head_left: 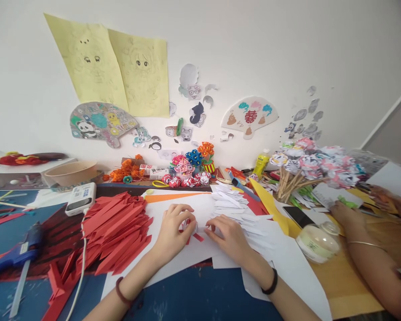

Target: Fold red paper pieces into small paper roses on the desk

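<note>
- Our left hand [173, 229] has its fingers pinched on a small red-and-white folded paper piece [189, 226], which lies on the white sheet [187, 258] at the middle of the table [194, 298].
- Our right hand [229, 236] presses curled fingers on the same piece.
- Red paper strips [116, 229] are piled just left; white strips [234, 205] lie behind.
- Another person's arm [370, 263] rests at right.

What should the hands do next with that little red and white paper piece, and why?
Probably press the fold flat. Both the left hand and the right hand pinch the small red and white paper piece on the white sheet, which looks only partly folded, with the red strips and white strips close by.
</note>
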`<state>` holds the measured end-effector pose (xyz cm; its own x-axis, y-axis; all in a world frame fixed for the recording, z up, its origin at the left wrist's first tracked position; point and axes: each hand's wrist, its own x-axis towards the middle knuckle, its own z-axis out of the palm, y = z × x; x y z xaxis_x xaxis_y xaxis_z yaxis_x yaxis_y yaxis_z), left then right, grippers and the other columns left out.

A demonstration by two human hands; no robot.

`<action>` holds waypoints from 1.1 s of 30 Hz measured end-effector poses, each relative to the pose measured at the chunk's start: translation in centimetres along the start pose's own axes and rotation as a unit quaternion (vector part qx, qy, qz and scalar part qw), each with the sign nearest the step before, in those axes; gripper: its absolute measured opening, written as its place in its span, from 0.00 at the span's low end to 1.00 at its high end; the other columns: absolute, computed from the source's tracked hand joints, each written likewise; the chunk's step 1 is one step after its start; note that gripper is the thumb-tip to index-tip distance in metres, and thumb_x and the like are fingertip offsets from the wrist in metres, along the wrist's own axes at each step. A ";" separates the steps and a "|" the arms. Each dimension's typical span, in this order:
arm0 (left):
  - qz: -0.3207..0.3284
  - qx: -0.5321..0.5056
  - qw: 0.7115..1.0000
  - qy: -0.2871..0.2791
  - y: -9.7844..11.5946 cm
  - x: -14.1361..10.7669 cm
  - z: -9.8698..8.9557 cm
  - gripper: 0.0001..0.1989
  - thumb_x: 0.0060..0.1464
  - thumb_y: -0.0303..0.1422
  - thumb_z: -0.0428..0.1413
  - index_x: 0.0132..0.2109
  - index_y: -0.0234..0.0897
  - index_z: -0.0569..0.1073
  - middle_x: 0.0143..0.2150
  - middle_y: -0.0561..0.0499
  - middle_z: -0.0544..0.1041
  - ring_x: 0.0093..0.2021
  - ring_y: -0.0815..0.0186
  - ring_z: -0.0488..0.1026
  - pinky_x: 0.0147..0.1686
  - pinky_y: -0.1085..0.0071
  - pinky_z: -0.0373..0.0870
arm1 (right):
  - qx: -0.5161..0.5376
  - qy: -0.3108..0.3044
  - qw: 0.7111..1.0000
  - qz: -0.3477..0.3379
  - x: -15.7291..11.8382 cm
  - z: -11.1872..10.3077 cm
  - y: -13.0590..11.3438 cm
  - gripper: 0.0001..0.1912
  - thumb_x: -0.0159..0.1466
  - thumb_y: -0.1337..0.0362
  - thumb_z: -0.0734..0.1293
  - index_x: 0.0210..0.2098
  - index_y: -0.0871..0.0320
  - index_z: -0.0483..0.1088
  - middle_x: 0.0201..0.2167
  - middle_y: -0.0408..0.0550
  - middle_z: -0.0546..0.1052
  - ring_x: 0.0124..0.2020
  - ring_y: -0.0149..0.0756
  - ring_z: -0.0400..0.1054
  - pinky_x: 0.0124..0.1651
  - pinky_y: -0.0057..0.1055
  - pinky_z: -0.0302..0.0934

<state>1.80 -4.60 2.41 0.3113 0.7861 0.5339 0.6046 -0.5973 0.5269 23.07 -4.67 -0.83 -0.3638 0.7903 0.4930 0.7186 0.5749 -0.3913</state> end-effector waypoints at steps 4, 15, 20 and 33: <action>-0.021 -0.003 1.000 -0.013 -0.1 0.1 0.2 0.08 0.61 0.32 0.53 0.33 0.42 0.74 0.47 0.52 0.75 0.49 0.59 0.67 0.49 0.58 0.62 | 0.024 0.028 0.999 -0.008 -0.1 0.3 0.2 0.05 0.66 0.66 0.67 0.32 0.56 0.70 0.29 0.42 0.74 0.33 0.34 0.67 0.36 0.28 0.55; 0.157 0.214 0.964 0.029 2.2 -1.2 0.6 0.08 0.61 0.32 0.53 0.47 0.42 0.72 0.52 0.51 0.74 0.52 0.58 0.66 0.54 0.55 0.52 | 0.042 0.103 0.992 -0.054 -0.2 0.4 -0.5 0.11 0.66 0.67 0.64 0.26 0.58 0.65 0.23 0.40 0.69 0.24 0.27 0.62 0.30 0.25 0.52; 0.208 0.315 0.926 0.013 2.1 -1.6 1.7 0.08 0.60 0.30 0.54 0.47 0.39 0.71 0.48 0.49 0.76 0.47 0.60 0.68 0.51 0.59 0.55 | 0.029 0.126 0.985 -0.115 -0.3 0.5 -0.7 0.12 0.67 0.67 0.62 0.26 0.58 0.65 0.23 0.42 0.69 0.24 0.28 0.62 0.29 0.26 0.52; 0.196 0.245 0.947 0.071 1.3 -0.9 1.1 0.04 0.63 0.30 0.54 0.43 0.43 0.73 0.38 0.55 0.80 0.42 0.65 0.70 0.49 0.60 0.53 | 0.031 0.108 0.986 -0.123 -0.1 -0.3 -0.3 0.10 0.70 0.59 0.63 0.39 0.57 0.73 0.32 0.47 0.77 0.34 0.34 0.71 0.38 0.29 0.62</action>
<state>3.09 -5.95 1.89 0.5020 0.4687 0.7269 0.7411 -0.6663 -0.0822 23.09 -5.01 -0.51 -0.3828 0.5657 0.7303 0.5844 0.7606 -0.2828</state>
